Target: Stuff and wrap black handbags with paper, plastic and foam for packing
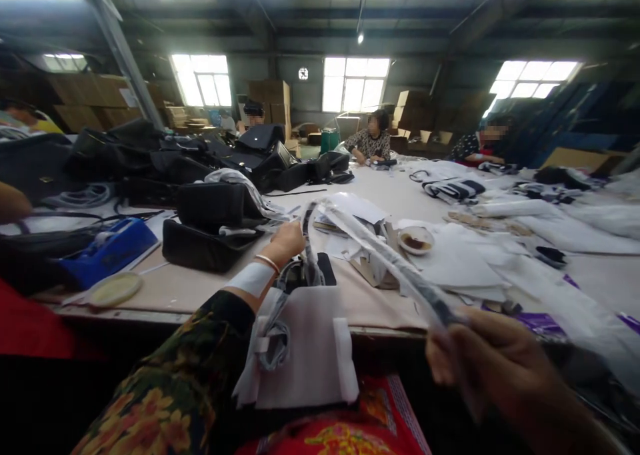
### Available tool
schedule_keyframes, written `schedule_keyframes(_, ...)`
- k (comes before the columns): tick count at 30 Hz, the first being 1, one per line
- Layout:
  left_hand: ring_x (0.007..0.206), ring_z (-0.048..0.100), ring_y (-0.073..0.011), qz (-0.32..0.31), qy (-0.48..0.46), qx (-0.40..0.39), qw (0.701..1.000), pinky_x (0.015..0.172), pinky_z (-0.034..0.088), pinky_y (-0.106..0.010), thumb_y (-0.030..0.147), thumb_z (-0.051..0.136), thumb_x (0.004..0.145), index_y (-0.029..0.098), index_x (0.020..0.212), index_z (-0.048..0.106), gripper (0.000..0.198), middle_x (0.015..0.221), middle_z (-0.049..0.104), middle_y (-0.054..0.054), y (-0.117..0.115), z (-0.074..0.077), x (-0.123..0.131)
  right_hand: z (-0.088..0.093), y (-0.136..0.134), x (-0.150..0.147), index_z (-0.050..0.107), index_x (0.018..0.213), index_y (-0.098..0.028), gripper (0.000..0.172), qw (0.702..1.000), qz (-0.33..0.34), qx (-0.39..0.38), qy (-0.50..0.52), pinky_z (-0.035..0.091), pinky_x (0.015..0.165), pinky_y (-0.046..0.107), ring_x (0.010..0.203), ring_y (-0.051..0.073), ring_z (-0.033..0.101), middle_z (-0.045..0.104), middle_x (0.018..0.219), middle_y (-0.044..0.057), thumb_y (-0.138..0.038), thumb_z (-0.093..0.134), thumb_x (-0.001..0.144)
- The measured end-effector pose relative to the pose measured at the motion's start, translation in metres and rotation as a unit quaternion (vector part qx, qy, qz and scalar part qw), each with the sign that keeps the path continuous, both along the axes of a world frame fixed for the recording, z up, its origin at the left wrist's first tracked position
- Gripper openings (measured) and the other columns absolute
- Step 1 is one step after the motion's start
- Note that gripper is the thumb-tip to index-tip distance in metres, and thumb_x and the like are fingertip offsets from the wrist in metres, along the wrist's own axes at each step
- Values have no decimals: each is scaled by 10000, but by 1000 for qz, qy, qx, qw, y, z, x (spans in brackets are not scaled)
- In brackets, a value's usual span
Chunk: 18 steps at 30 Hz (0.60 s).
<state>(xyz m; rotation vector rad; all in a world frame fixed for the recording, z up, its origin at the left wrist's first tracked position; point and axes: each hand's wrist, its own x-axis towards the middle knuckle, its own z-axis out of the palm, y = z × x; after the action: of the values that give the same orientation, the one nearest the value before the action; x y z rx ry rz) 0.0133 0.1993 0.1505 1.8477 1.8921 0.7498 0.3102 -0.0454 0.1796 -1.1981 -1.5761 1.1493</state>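
Observation:
My left hand (pixel 289 242) is closed around a dark strap near the table's front edge. The strap (pixel 387 255), partly covered in a clear or whitish film, arches up and over to the right. Its other end is in the closed fingers of my right hand (pixel 493 348), which is blurred by motion. Below my left hand, a bag wrapped in white sheet material (pixel 315 348) stands upright against the table edge. A bundled, wrapped grey cord (pixel 274 345) hangs on its front. Dark parts show at the bag's top.
Black bags (pixel 210 205) are heaped on the left of the table, near a blue tape dispenser (pixel 110 248) and a round lid (pixel 116 288). A small dish of brown liquid (pixel 416 240) sits beside white sheets (pixel 450 268). Several people are seated beyond; another person's hand shows at far left.

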Motion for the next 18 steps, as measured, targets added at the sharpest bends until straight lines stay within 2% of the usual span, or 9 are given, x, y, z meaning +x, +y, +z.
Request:
schedule_keyframes(3, 1159, 613, -322, -44, -25, -10, 999, 972, 460, -402, 331, 575, 898, 113, 1044, 699, 290, 1147, 695, -207, -43, 7, 12, -27, 18, -37, 596, 684, -154, 484, 997, 45, -59, 16, 354, 423, 200, 454, 97, 494, 625, 564, 42, -559, 525, 940)
schedule_keyframes(5, 869, 703, -241, -118, -93, -79, 986, 782, 533, -331, 504, 458, 950, 142, 879, 714, 449, 879, 739, -132, -78, 3, 24, -41, 33, -56, 571, 690, -160, 483, 992, 46, -101, 52, 357, 420, 196, 444, 97, 500, 619, 550, 26, -581, 532, 925)
schedule_keyframes(6, 826, 700, -220, -169, -242, -167, 941, 744, 535, -320, 570, 427, 949, 137, 911, 705, 516, 869, 733, -128, -95, -2, 31, -48, 40, -63, 565, 695, -163, 480, 989, 44, -118, 71, 361, 418, 197, 438, 100, 505, 617, 541, 21, -588, 536, 918)
schedule_keyframes(7, 799, 693, -208, -201, -368, -244, 875, 733, 537, -322, 642, 461, 910, 133, 920, 696, 560, 873, 726, -126, -110, -7, 37, -53, 44, -70, 561, 696, -164, 479, 987, 42, -130, 88, 363, 416, 198, 432, 102, 510, 614, 531, 17, -593, 542, 909)
schedule_keyframes(9, 712, 659, -161, -183, -520, -307, 775, 687, 521, -282, 646, 644, 802, 134, 881, 672, 519, 821, 700, -90, -132, -19, 46, -63, 49, -78, 556, 694, -166, 479, 984, 47, -139, 105, 371, 422, 202, 430, 107, 518, 611, 518, 14, -600, 549, 897)
schedule_keyframes(10, 655, 625, -131, -157, -556, -313, 753, 635, 494, -243, 604, 729, 748, 136, 847, 660, 483, 773, 676, -60, -139, -24, 48, -67, 50, -81, 558, 692, -165, 482, 983, 54, -138, 104, 373, 427, 204, 434, 108, 523, 614, 521, 17, -601, 547, 896)
schedule_keyframes(13, 504, 447, -50, -100, -567, -273, 770, 471, 318, -158, 444, 817, 709, 133, 738, 629, 365, 620, 542, 27, -152, -28, 47, -76, 50, -83, 572, 693, -158, 479, 986, 77, -126, 76, 365, 439, 207, 452, 108, 524, 623, 541, 25, -586, 545, 905)
schedule_keyframes(16, 479, 327, -31, -141, -521, -208, 816, 448, 233, -156, 384, 769, 784, 115, 696, 643, 309, 549, 442, 53, -162, -15, 37, -74, 48, -82, 567, 686, -157, 468, 989, 96, -100, 52, 383, 461, 210, 482, 109, 533, 618, 566, 27, -552, 526, 933)
schedule_keyframes(18, 482, 333, -32, -177, -504, -182, 826, 458, 243, -152, 384, 736, 826, 116, 720, 665, 297, 536, 445, 47, -172, 0, 29, -66, 45, -84, 572, 702, -156, 444, 990, 120, -53, 48, 422, 510, 214, 525, 111, 554, 619, 597, 26, -510, 504, 961)
